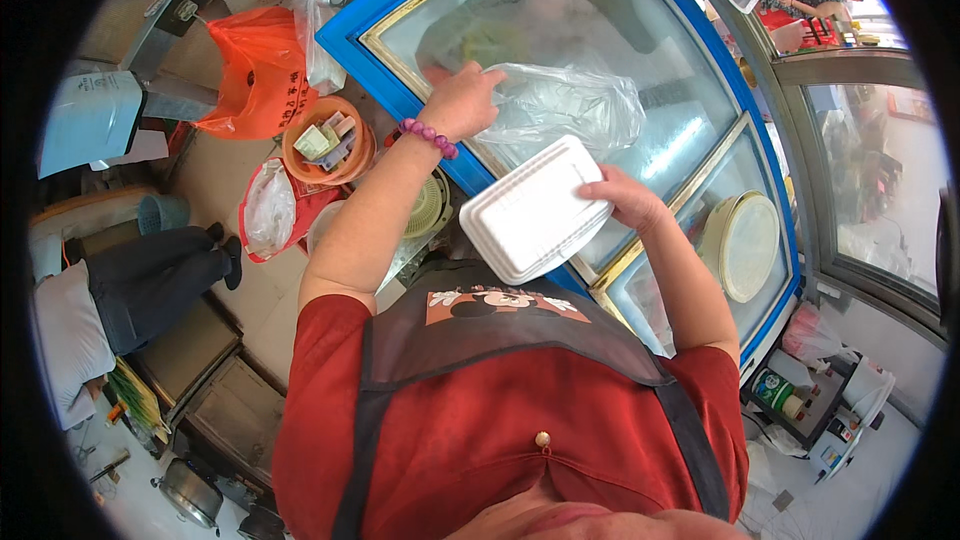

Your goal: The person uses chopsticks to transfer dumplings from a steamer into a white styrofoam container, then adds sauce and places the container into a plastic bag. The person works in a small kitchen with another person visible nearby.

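A clear plastic bag (574,101) hangs out over the glass top of a blue-framed display freezer (450,142), its edge pinched by my left hand (465,101), which has a beaded bracelet at the wrist. To the right of the bag, my right hand (622,195) grips a white lidded takeaway box (536,210) by one end, thumb on top. The box is tilted in front of my apron and looks closed; its inside is hidden.
Left of the freezer stand an orange basket (296,157) with banknotes and a red bag (259,210). An orange plastic bag (255,75) hangs above them. A round lidded tub (750,247) shows at the right. One person bends at far left; another sits beyond the window.
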{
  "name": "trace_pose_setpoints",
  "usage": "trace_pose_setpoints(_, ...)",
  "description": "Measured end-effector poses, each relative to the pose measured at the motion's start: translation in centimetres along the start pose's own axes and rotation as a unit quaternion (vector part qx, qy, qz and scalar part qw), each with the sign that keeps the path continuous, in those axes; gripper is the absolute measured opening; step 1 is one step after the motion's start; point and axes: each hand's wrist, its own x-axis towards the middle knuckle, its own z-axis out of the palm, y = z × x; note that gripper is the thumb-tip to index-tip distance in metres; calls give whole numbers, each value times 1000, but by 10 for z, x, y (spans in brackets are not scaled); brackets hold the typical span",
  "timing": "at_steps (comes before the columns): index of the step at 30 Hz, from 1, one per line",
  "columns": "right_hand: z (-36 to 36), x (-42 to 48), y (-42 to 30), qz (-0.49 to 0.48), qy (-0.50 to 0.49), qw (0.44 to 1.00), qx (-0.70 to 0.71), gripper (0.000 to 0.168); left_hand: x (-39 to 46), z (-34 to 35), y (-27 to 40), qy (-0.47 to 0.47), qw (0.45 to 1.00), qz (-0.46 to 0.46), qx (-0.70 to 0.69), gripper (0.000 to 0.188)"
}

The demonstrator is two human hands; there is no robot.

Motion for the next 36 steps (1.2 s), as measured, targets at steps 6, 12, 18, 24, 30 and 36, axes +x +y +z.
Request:
trace_pose_setpoints(6, -17, 8, -39, -154, 123, 973, 119, 55, 22, -5, -12, -148, 977, 45, -144, 48)
trace_pose_setpoints(12, -48, 49, -40, -184, 208, 958, 68, 51, 15, -9, -15, -86, 979, 17, -186, 61)
trace_pose_setpoints(18, -39, 50, -33, -129, 194, 972, 2, 52, 22, -2, -9, 22, 976, -41, -215, 56)
trace_pose_setpoints(24, -63, 53, -22, -308, 374, 759, -436, 40, 19, 10, 14, 172, 982, 30, -70, 46)
trace_pose_setpoints(30, -90, 68, -21, -260, 420, 773, -398, 33, 20, 3, 34, 204, 976, 71, 29, 44)
trace_pose_setpoints(36, -108, 61, -39, -284, 456, 808, -242, 19, 18, 8, 43, 223, 963, 145, 52, 46)
